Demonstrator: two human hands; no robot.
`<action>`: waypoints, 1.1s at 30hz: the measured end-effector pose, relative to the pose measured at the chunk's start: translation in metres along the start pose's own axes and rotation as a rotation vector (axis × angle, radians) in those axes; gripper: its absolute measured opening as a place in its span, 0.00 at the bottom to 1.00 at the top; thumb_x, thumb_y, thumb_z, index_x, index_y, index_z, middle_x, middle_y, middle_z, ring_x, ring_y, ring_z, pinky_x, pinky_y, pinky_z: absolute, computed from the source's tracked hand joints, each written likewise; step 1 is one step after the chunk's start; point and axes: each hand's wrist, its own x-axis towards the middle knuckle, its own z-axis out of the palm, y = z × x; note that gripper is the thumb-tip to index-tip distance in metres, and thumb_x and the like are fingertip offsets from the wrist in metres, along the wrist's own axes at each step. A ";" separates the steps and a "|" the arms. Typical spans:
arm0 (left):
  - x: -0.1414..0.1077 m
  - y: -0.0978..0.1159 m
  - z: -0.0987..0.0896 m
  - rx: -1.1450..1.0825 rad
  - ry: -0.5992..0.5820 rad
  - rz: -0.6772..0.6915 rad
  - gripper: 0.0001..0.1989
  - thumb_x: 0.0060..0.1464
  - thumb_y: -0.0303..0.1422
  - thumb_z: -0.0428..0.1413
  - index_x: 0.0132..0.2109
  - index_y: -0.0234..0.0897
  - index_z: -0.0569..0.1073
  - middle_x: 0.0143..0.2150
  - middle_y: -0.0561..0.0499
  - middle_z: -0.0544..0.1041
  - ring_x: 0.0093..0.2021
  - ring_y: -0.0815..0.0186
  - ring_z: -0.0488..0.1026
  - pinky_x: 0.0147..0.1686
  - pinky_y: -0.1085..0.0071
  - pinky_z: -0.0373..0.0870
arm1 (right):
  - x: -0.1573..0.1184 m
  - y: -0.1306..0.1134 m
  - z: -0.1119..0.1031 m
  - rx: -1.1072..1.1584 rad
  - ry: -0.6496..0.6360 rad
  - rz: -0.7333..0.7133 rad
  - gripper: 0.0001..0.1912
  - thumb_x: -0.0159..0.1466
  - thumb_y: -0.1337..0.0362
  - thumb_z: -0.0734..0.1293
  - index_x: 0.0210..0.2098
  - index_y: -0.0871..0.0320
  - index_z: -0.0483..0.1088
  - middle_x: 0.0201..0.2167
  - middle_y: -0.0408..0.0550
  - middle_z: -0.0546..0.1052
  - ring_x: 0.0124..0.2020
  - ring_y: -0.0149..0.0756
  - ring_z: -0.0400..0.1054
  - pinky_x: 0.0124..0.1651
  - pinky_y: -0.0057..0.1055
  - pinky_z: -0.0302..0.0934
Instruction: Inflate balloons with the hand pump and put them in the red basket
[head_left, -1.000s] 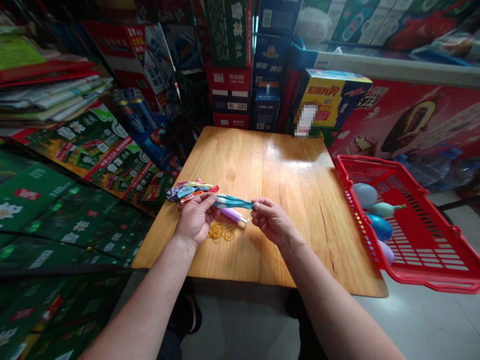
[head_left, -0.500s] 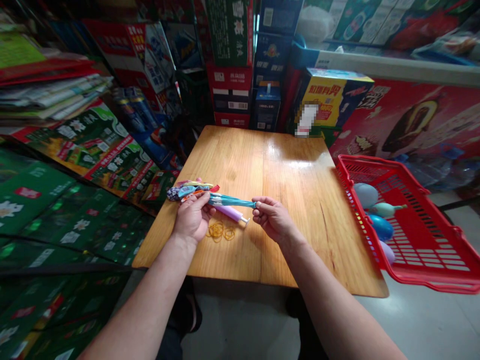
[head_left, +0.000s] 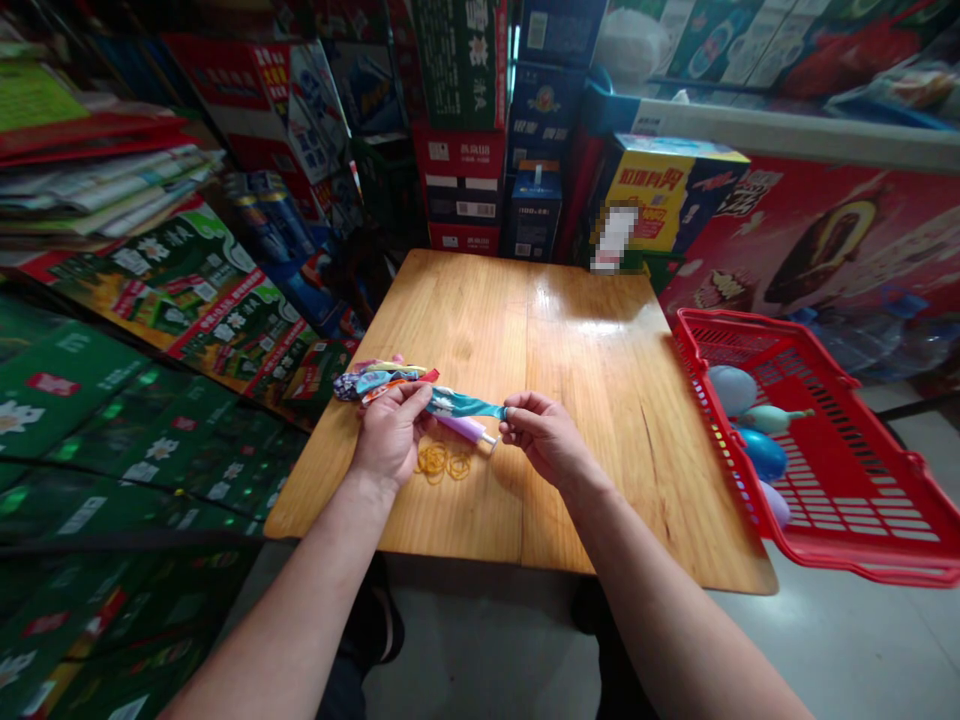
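A limp blue balloon [head_left: 469, 404] with white marks stretches between my two hands above the table. My left hand [head_left: 391, 432] is closed on its left end, and my right hand [head_left: 546, 432] pinches the end on the right. Behind my left hand lies a pile of colourful flat balloons [head_left: 375, 380]. Just beneath the held balloon rests a purple hand pump [head_left: 465, 428] with a white tip, partly hidden by my left hand. Closer to me, several yellow rubber bands [head_left: 441, 462] lie in a loose heap on the wood.
The wooden table [head_left: 592, 400] has a red basket [head_left: 847, 500] at its right, holding several inflated balloons [head_left: 763, 455]. Stacked green cartons [head_left: 90, 400] stand close on the left. A yellow and blue box [head_left: 660, 195] and more cartons [head_left: 461, 190] stand past the far edge.
The blue balloon is stretched less and looks wider. My left hand has shifted slightly right and my right hand slightly left, so they are closer together.
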 end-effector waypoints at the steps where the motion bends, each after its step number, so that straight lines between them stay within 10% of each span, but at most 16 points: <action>1: 0.001 0.001 -0.001 0.002 0.009 0.005 0.19 0.41 0.35 0.77 0.36 0.33 0.79 0.33 0.49 0.80 0.30 0.69 0.75 0.24 0.79 0.69 | 0.000 0.000 0.000 -0.003 -0.006 -0.001 0.14 0.52 0.64 0.82 0.32 0.59 0.76 0.24 0.43 0.78 0.25 0.29 0.73 0.29 0.24 0.69; 26: 0.002 0.003 0.003 0.100 0.050 0.118 0.21 0.38 0.40 0.77 0.35 0.33 0.79 0.45 0.43 0.83 0.34 0.67 0.76 0.26 0.77 0.67 | 0.003 -0.001 -0.001 -0.012 0.151 -0.007 0.20 0.48 0.59 0.84 0.34 0.60 0.77 0.25 0.46 0.78 0.26 0.31 0.72 0.29 0.28 0.67; 33: 0.005 0.003 -0.003 0.219 0.115 0.120 0.13 0.46 0.34 0.73 0.33 0.31 0.80 0.31 0.46 0.81 0.24 0.69 0.73 0.22 0.77 0.62 | 0.002 0.000 0.001 -0.095 0.182 -0.072 0.16 0.50 0.60 0.81 0.31 0.60 0.75 0.24 0.44 0.77 0.21 0.28 0.68 0.24 0.26 0.60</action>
